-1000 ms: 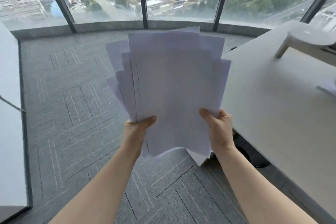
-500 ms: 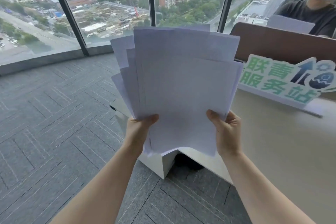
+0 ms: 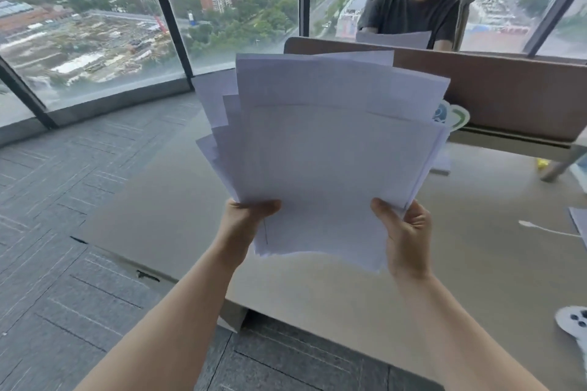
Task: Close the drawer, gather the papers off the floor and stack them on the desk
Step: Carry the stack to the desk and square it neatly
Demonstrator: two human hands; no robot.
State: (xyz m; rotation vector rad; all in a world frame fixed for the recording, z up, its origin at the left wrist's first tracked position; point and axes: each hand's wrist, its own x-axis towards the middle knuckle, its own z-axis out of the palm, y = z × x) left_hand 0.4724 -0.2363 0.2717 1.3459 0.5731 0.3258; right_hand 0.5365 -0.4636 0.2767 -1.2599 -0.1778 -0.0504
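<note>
Loose sheaf of white papers (image 3: 330, 162), fanned and uneven, held upright above the desk (image 3: 165, 200). Left hand (image 3: 244, 222) and right hand (image 3: 406, 238) each pinch a bottom corner, thumbs in front, fingers behind. The sheets look light, limp and prone to sliding apart; holding both lower edges likely keeps them together until squared on the desk.

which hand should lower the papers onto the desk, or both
Both, with the right leading. The left hand and right hand each grip the papers' bottom edge, and the right already hangs over bare desk.
</note>
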